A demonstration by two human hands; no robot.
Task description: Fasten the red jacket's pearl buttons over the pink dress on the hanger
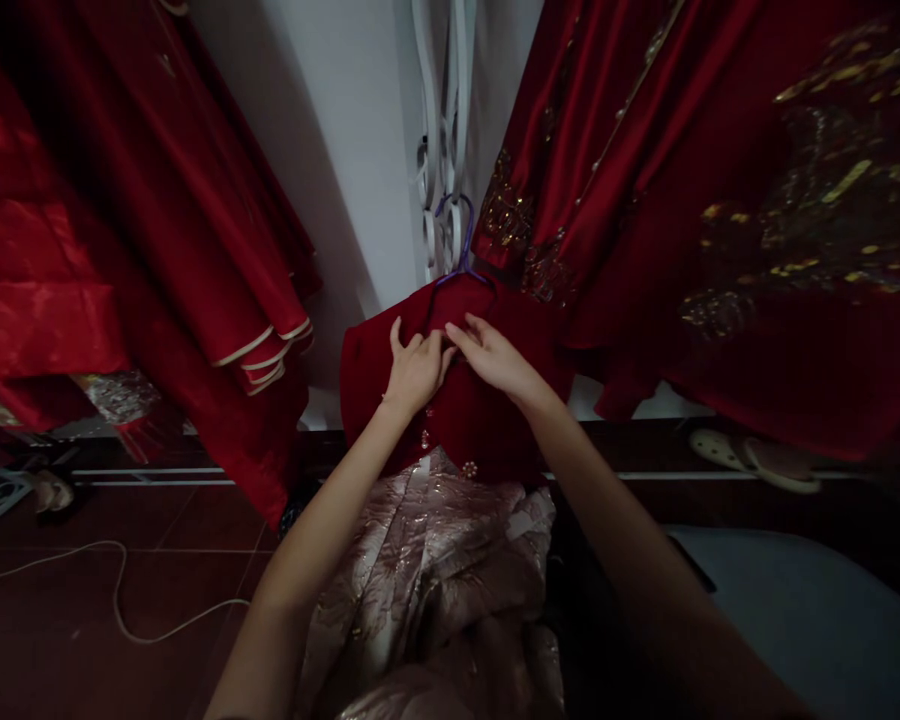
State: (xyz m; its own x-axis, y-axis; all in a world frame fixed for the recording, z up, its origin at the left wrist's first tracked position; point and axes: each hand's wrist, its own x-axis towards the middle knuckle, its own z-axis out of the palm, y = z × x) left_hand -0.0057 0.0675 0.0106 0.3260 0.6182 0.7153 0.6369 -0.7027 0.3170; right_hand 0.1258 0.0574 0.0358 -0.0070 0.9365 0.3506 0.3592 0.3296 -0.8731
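Note:
A dark red jacket (pixel 375 375) hangs from a purple hanger (pixel 465 240) in the middle of the view. Both my hands meet at its upper front, just below the neck opening. My left hand (pixel 418 370) pinches the front edge, one finger sticking up and away. Close beside it, my right hand (pixel 491 357) has bent fingers gripping the same edge; the exact spot between the fingertips is too dark to make out. Small shiny ornaments (pixel 425 438) run down the jacket front. Under the hem spreads a pale pink brocade fabric (pixel 412 560) with a metallic sheen.
Red garments with pale piping (pixel 225 270) hang at left, and red sequined garments (pixel 817 200) at right. A white scrolled metal stand (pixel 461 90) rises behind the hanger. A cable (pixel 124 600) crosses the tiled floor. A light clog (pixel 750 460) and a pale rounded surface (pixel 802 610) lie right.

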